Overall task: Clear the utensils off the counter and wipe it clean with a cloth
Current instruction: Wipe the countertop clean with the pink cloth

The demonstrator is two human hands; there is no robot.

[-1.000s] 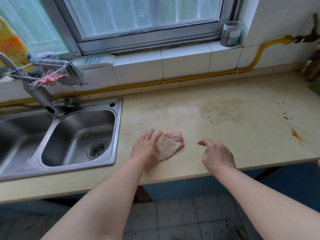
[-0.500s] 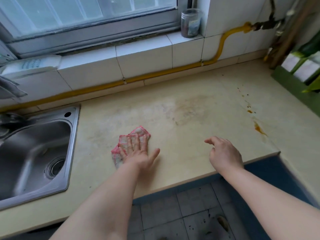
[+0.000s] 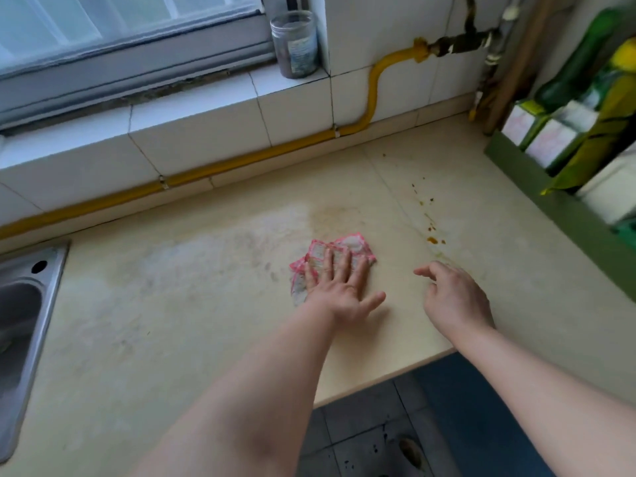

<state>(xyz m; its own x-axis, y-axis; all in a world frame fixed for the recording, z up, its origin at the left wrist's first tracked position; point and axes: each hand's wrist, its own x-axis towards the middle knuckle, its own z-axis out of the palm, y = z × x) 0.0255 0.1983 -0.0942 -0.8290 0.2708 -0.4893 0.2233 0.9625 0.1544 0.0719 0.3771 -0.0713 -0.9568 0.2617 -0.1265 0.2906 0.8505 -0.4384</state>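
Note:
A pink-and-white cloth [image 3: 347, 246] lies crumpled on the beige counter [image 3: 172, 304]. My left hand [image 3: 339, 287] presses flat on it with straight, spread fingers, covering its near half. To the right, my right hand [image 3: 454, 297] hovers just over the counter near its front edge, fingers loosely curled and holding nothing. Orange-brown spots [image 3: 432, 235] run in a line on the counter just right of the cloth. No utensils show on the counter.
A steel sink [image 3: 20, 321] sits at the left edge. A yellow pipe [image 3: 241, 160] runs along the tiled back wall. A jar [image 3: 294, 43] stands on the window sill. A green rack [image 3: 568, 208] with bottles and packets borders the counter's right side.
My left hand has slid the cloth rightwards across the counter, away from the sink and towards the orange spots. The view has panned right; my right hand keeps its pose.

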